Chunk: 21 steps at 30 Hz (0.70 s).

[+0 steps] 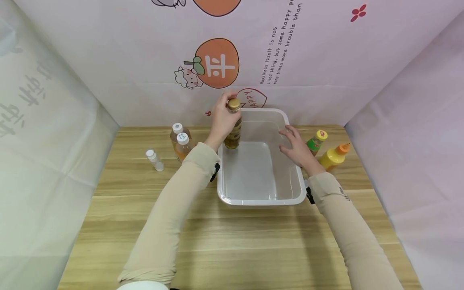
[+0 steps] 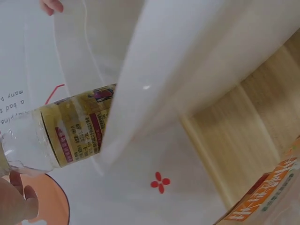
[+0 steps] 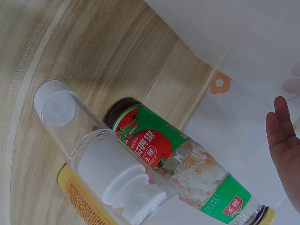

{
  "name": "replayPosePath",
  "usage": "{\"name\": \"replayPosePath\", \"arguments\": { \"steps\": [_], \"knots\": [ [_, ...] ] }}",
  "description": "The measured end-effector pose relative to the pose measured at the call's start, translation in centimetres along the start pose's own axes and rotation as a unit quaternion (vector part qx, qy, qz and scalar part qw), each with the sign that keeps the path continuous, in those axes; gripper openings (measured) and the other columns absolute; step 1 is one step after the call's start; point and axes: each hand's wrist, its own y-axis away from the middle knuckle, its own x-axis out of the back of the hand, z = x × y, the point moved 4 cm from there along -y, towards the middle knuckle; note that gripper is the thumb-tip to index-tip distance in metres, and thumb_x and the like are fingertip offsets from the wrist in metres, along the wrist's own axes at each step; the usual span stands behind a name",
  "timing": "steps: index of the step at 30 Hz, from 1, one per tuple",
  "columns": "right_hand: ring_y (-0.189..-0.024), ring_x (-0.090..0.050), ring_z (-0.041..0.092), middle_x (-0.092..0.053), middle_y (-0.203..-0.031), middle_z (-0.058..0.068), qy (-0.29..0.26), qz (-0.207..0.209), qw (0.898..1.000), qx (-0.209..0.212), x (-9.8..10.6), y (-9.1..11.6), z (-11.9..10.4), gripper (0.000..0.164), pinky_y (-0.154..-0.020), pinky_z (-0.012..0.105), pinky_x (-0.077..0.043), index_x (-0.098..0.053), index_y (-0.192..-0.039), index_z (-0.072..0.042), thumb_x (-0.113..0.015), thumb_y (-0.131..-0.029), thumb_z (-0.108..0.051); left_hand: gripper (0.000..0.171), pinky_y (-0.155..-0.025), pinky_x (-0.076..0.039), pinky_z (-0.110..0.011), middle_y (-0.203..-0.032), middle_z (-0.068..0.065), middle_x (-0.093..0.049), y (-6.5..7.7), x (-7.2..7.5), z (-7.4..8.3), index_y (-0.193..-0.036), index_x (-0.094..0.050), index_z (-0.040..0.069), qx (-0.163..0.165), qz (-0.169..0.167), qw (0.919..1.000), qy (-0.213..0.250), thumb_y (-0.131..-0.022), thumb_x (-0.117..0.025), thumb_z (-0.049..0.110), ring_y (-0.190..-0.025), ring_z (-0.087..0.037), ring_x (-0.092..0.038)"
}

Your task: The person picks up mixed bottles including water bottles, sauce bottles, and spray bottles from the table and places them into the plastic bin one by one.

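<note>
Left hand (image 1: 222,123): is gripping the gold-capped bottle (image 1: 234,136) high up at its neck, its fingers curling round it just below the cap.
Gold-capped bottle: is standing nearly upright inside the white bin (image 1: 262,202), beside its left wall towards the back; whether its base is touching the bin floor, I cannot tell.
Right hand (image 1: 301,150): is holding nothing, its thumb and fingers spreading wide over the bin's right wall; whether it is touching the rim, I cannot tell.
Left of the bin: a rear white-capped bottle (image 1: 174,139) and a front white-capped bottle (image 1: 184,150) are standing close together near the left forearm, while a small white-lidded bottle (image 1: 155,160) is standing farther left.
Right of the bin: a green-labelled bottle (image 1: 313,145) is standing just beside the right hand, with a yellow squeeze bottle (image 1: 330,159) near it; a clear pump bottle (image 3: 117,173) is showing in the right wrist view.
Table (image 1: 232,245): is bearing the bin and bottles.
</note>
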Motion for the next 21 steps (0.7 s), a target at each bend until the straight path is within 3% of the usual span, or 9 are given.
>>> {"name": "replayPosePath", "arguments": {
  "steps": [8, 15, 21],
  "knots": [
    [-0.142, -0.021, 0.046, -0.007, -0.161, 0.011, -0.003, 0.000, 1.000, -0.002, 0.0, 0.0, -0.1, 0.056, -0.108, 0.068, -0.028, -0.034, -0.146, -0.007, -0.052, -0.094, -0.020, 0.044, -0.098, -0.047, -0.036, -0.123, -0.014, -0.059, 0.2, -0.2, -1.4, -0.121, -0.055, 0.001, 0.004, 0.010, 0.9999, 0.006, -0.079, -0.067, -0.005, -0.113, -0.026, -0.054],
    [-0.143, -0.021, 0.045, -0.007, -0.161, 0.012, 0.000, 0.000, 1.000, 0.002, 0.1, 0.0, -0.3, 0.055, -0.110, 0.067, -0.027, -0.034, -0.146, -0.006, -0.052, -0.095, -0.020, 0.035, -0.100, -0.048, -0.035, -0.120, -0.015, -0.060, 0.6, -0.5, -2.4, -0.110, -0.056, 0.001, 0.036, 0.012, 0.9992, -0.012, -0.079, -0.069, -0.004, -0.114, -0.027, -0.057],
    [-0.142, -0.021, 0.046, -0.008, -0.161, 0.013, -0.007, 0.002, 1.000, -0.001, 0.0, 0.2, -0.3, 0.055, -0.108, 0.068, -0.027, -0.035, -0.145, -0.006, -0.053, -0.094, -0.019, 0.034, -0.100, -0.049, -0.037, -0.121, -0.015, -0.060, 0.9, -0.7, -3.1, -0.109, -0.056, 0.001, 0.044, 0.009, 0.9989, -0.018, -0.078, -0.069, -0.005, -0.115, -0.028, -0.057]
  ]
}}
